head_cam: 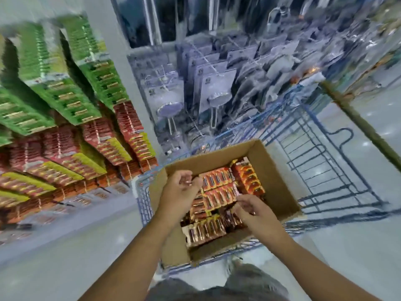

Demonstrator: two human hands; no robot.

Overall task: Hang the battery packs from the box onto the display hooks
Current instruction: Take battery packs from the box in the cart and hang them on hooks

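An open cardboard box point(273, 170) sits in a blue wire shopping cart point(325, 161), and both hands are over it. The box is filled with red-and-orange battery packs point(219, 187), most lying flat and overlapping in loose rows; the cells inside the clear blisters lie side by side with their long axes running roughly away from the person, toward the far wall of the box. A further stack at the far right corner of the box point(249, 177) stands more on edge, tilted, with its faces turned toward the right wall. The left hand point(180, 190) hovers over the left part of the box with its fingers curled inward (the frame is blurred, and whether they pinch anything small cannot be told). The right hand point(251, 209) is lower, at the near right of the pile, fingers bent down onto the packs and touching them; whether it actually grips one is not clear. To the left, a display rack carries hanging green packs point(65, 94) above and red packs point(104, 135) below, on hooks hidden by the packs themselves. Beyond the cart hang grey carded goods point(212, 83), too smeared to name.
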